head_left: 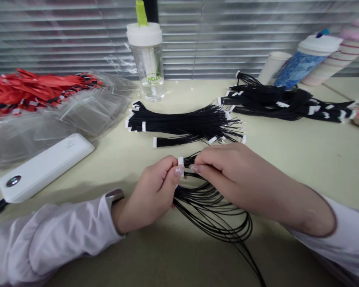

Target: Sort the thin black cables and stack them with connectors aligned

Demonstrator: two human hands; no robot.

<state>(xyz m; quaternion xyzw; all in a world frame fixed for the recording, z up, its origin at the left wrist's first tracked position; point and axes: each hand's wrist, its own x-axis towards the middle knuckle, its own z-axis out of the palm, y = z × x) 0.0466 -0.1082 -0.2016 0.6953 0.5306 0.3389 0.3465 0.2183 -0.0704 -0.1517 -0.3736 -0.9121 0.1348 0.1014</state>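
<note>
My left hand (154,191) pinches a small white connector (181,161) at the end of a bundle of thin black wires (215,211) that loops down toward the table's near edge. My right hand (239,175) is closed on the same wires just right of the connector, fingertips almost touching the left thumb. Both hands hover low over the beige table (302,159). Just beyond them lies a pile of black wire harnesses with white connectors (185,123).
A second heap of black harnesses (287,101) lies at the back right. A clear water bottle (148,59) stands at the back centre. A white power bank (44,165), clear plastic sleeves (86,107) and red lanyards (26,91) sit left. Cups (305,59) stand back right.
</note>
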